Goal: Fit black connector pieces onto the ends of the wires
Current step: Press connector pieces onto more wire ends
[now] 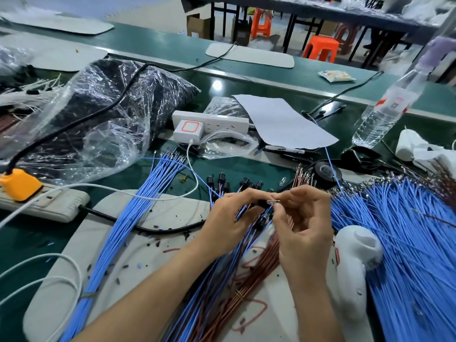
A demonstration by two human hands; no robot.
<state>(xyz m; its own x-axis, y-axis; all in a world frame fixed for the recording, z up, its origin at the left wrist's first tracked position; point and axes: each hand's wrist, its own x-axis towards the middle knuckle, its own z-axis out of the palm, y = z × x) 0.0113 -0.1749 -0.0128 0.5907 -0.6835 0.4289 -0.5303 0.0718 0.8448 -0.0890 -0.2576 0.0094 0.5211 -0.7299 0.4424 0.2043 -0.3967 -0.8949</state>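
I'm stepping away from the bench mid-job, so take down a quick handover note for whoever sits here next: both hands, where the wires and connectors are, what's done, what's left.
Left hand pinches a black connector piece, its wires trailing toward the body.
Right hand pinches a small shiny tip at that connector's mouth; whether it is seated cannot be told.
Done: several fitted connectors lie just beyond the hands.
To do: the blue bundle on the left and the big blue pile on the right show ends without connectors; brown wires lie under the hands.
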